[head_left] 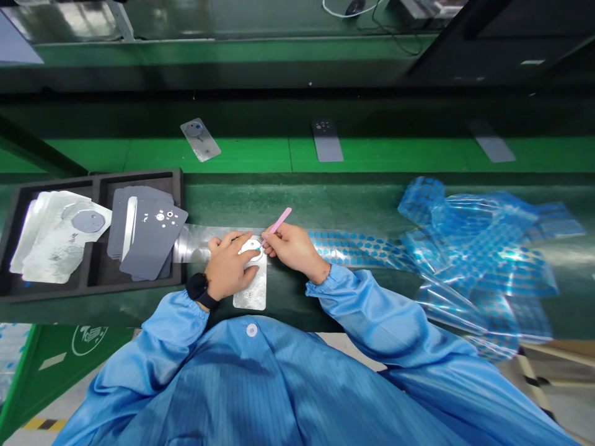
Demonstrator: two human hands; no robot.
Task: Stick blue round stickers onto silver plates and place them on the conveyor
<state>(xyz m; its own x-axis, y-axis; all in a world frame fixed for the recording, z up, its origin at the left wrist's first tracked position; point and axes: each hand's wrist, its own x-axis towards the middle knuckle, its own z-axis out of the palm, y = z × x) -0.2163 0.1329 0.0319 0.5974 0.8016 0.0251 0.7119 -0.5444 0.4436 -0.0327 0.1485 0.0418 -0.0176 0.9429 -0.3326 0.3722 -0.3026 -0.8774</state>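
Observation:
A silvery phone back panel (pixel 253 291) lies on the dark green bench in front of me, with a pale round camera area near its top. My left hand (pixel 230 263) rests over the panel's left side, fingers spread, index finger at the round area. In my right hand (pixel 292 248) I pinch a slim pink stick-like tool (pixel 281 220), its lower end hidden by my fingers beside the round area. A tiny blue spot shows near my fingertips. Beneath both hands runs a clear strip with blue dots (pixel 351 244).
At left, a black two-part tray (pixel 134 288) holds silvery panels (pixel 53 241) and dark grey panels (pixel 155 238). Crumpled blue-dotted film (pixel 483 254) heaps at right. Beyond the bench, a silvery panel (pixel 202 142), a grey panel (pixel 326 141) and a blurred one (pixel 493 142) lie on a green surface.

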